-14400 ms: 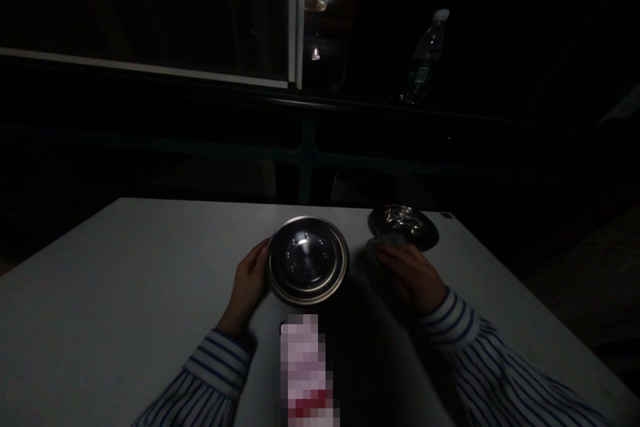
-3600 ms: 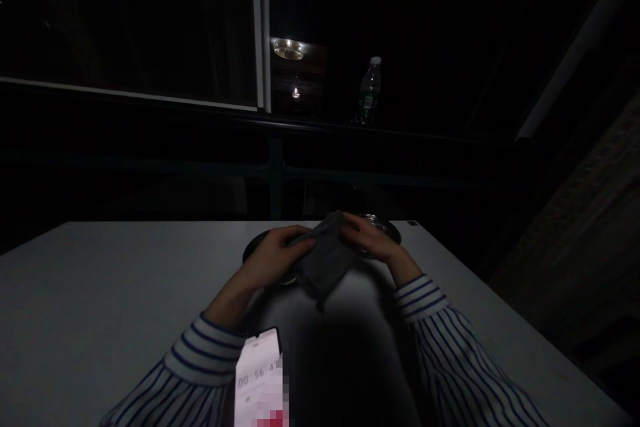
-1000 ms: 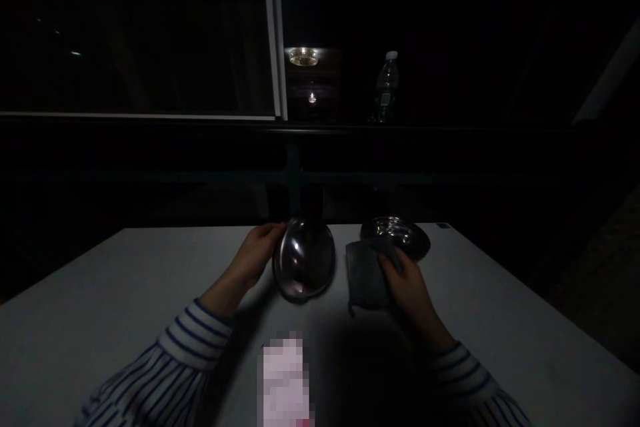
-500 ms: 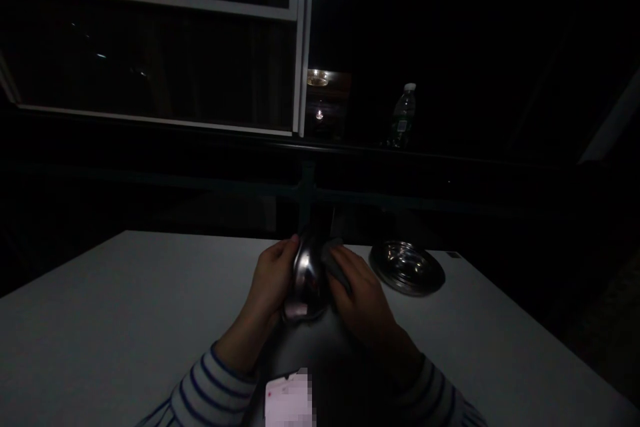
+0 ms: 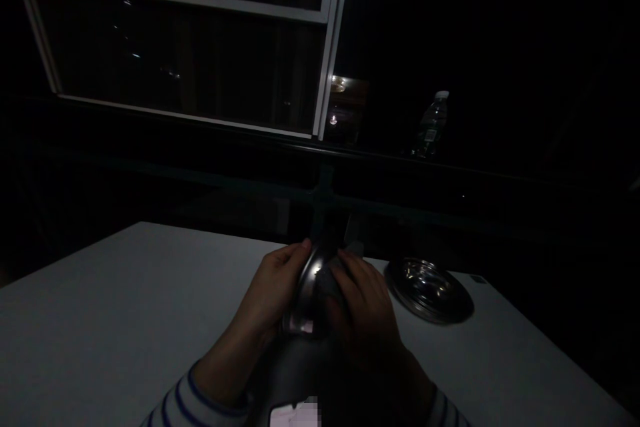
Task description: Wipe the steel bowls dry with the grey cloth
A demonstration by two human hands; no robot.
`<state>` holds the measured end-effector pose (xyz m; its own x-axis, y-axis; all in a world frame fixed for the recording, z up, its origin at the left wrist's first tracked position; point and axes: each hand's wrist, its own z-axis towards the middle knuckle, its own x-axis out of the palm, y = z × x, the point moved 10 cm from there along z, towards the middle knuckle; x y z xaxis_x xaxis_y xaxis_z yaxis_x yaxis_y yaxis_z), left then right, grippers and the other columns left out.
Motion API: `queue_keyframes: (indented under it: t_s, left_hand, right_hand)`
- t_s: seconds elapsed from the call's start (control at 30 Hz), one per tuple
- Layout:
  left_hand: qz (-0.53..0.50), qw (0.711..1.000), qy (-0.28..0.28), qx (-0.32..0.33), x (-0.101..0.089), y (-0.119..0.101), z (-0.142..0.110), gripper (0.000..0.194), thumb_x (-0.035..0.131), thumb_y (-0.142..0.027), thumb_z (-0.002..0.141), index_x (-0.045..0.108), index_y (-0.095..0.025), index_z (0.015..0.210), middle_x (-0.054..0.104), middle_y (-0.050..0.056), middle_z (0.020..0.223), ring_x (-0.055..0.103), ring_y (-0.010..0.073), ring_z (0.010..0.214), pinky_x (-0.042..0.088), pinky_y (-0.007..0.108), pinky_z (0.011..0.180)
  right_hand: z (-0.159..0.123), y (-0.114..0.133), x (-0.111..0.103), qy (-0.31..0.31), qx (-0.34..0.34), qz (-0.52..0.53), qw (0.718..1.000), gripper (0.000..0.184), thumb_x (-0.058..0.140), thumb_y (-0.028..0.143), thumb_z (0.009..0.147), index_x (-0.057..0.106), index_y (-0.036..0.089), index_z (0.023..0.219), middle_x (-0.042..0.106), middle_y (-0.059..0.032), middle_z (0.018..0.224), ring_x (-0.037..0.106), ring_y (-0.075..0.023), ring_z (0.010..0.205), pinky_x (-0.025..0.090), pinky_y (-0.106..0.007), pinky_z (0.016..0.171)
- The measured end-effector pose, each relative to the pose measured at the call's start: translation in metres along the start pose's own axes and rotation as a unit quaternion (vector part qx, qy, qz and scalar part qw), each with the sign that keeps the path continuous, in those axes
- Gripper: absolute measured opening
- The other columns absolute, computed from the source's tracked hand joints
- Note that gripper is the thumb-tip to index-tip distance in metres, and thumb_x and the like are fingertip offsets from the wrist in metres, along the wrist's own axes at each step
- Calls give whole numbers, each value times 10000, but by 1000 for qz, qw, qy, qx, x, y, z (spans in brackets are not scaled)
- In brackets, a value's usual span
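My left hand point(image 5: 277, 285) grips the rim of a shiny metal bowl point(image 5: 306, 300) on its left side, thumb on top. The bowl is held up on edge in front of me; its lower side is lost in the dark. Pressed against the bowl from the right is my right hand point(image 5: 367, 300), its fingers closed over a grey cloth point(image 5: 331, 280). To the right, a stack of shiny metal bowls or dishes point(image 5: 429, 290) lies on the white table point(image 5: 150, 307).
A phone point(image 5: 294, 415) with a lit screen is at the bottom edge, close to me. Beyond the table, a clear plastic bottle point(image 5: 433, 127) stands on a dark ledge beside a white-framed window point(image 5: 320, 80). The surroundings are very dark.
The view has turned slightly left, so the background sits further right. My right hand and the cloth have shifted across the bowl's surface; my left hand keeps its hold.
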<state>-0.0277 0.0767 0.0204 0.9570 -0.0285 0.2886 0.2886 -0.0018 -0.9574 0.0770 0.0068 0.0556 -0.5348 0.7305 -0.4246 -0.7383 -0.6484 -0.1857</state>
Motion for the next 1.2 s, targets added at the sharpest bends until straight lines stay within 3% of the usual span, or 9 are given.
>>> queue_keyframes:
  t_s: [0.13,0.43,0.63,0.77,1.0,1.2]
  left_hand:
    - [-15,1000,-1,-27,2,6,-3,325,607,-429,711,666,-128,818,636,13,560,540,119,477,388,212,468]
    - [1,999,23,-29,2,7,2,312,633,-410,687,673,-112,772,630,22,580,567,135,554,407,222,529]
    - [44,998,37,-5,4,-1,2,275,621,-340,704,682,-109,841,672,44,698,585,146,637,440,250,637]
    - [35,999,1,-16,-3,1,3,268,632,-320,702,676,-109,863,672,40,681,595,148,628,434,229,572]
    - [12,998,34,-43,3,7,0,248,623,-348,716,686,-112,757,627,18,531,510,90,442,358,188,441]
    - [19,998,45,-50,6,8,-1,229,648,-346,683,691,-122,706,624,12,535,507,86,445,343,183,432]
  right_hand:
    - [-2,-3,-9,-54,46,-2,997,197,480,176,834,538,165,1022,535,-146,1131,498,-240,1046,429,-391,807]
    - [1,14,5,79,-24,31,996,359,391,276,854,528,135,1155,529,-138,1178,449,-241,1103,349,-420,896]
    - [-5,10,7,70,-41,-25,996,402,451,320,833,507,137,1186,500,-148,1159,434,-259,1072,343,-455,894]
    - [-5,-2,4,59,15,-29,998,371,405,275,857,502,88,1162,510,-169,1160,440,-259,1073,356,-454,882]
    - [-7,19,6,78,-43,39,995,351,429,274,851,506,121,1158,554,-113,1182,437,-234,1132,310,-439,941]
    - [-7,-10,9,107,39,11,993,355,365,257,882,473,115,1190,541,-125,1194,464,-231,1085,353,-407,863]
